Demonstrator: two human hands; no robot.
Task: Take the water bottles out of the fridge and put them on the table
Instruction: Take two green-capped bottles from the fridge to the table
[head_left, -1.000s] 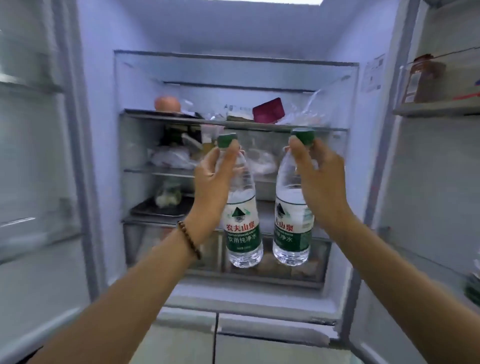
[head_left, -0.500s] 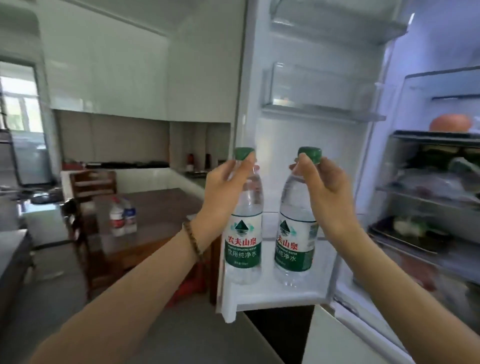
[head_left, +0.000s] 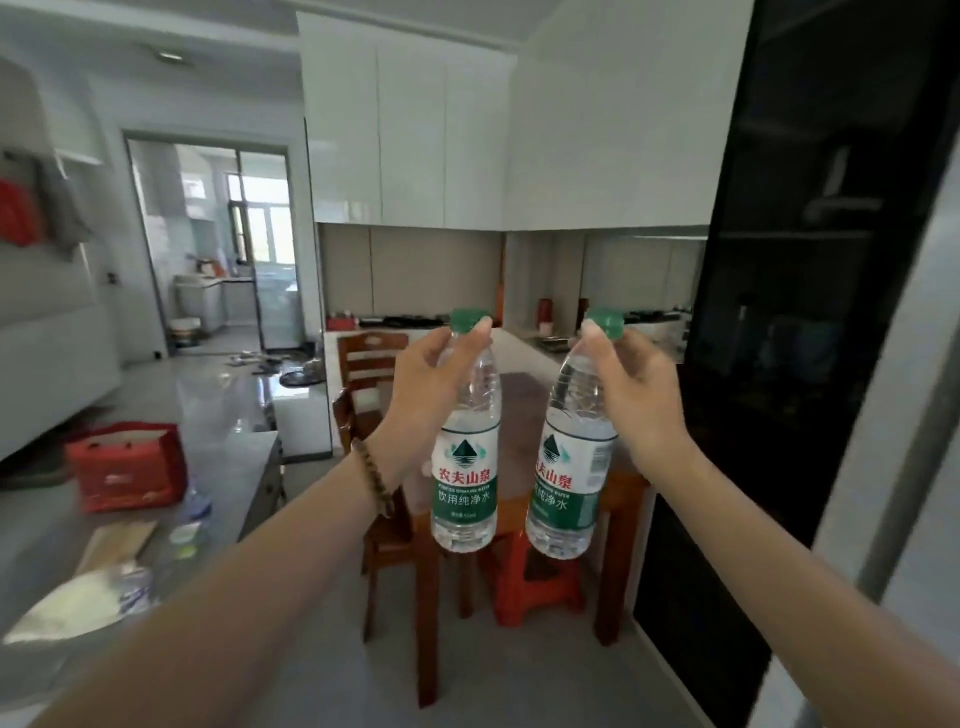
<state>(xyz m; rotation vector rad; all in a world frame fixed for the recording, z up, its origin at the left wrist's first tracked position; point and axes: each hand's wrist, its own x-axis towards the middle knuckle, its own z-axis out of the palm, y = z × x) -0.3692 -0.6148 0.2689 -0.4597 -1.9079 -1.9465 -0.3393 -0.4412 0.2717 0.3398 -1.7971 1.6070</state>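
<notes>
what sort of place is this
Probably a home kitchen and dining area: glossy white wall cabinets hang overhead, and a brown wooden dining table stands below with a wooden slat-back chair beside it.

A red bag (head_left: 127, 467) sits on a grey counter (head_left: 234, 467) at 8 o'clock. White cabinets (head_left: 410, 130) hang at 12. A wooden chair (head_left: 369, 358) stands near centre, with a red stool (head_left: 535, 577) at 5.

Two bare forearms (head_left: 249, 582), a dark brown beaded bracelet (head_left: 375, 480), perhaps wooden, around the wrist of the left hand (head_left: 431, 384)
</notes>
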